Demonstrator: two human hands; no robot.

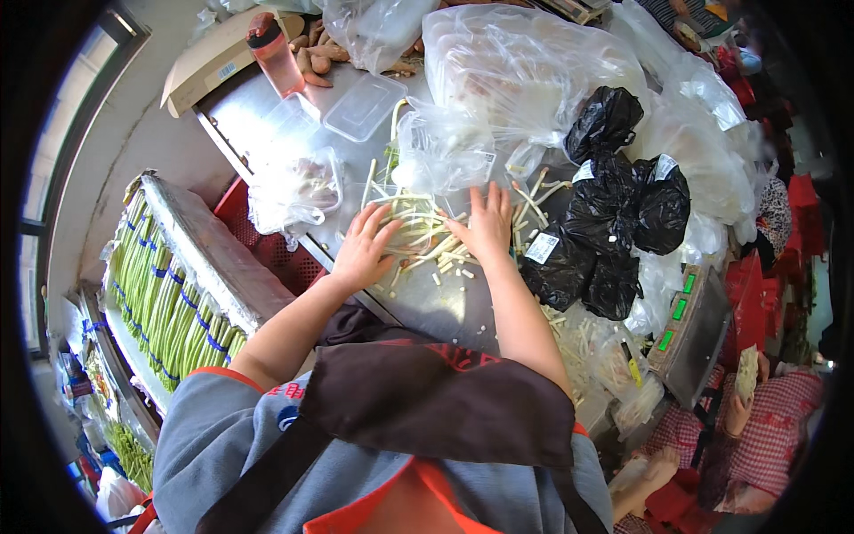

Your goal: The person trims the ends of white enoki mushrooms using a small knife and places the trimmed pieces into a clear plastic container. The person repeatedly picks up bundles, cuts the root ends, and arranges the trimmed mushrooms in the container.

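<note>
Pale cut vegetable stalks lie in a loose pile on the metal table. My left hand rests at the pile's left edge, fingers spread, holding nothing that I can see. On the far right side of the pile, my right hand is spread too, its thumb against the stalks. Just beyond both hands sits a crumpled clear plastic bag. More stalk pieces lie to the right of my right hand. Short cut bits are scattered on the metal nearest me.
Several black plastic bags with labels crowd the right side, beside a digital scale. A large clear bag, an empty plastic container and a bottle stand farther back. Bundled green stalks fill a box at left. People are at lower right.
</note>
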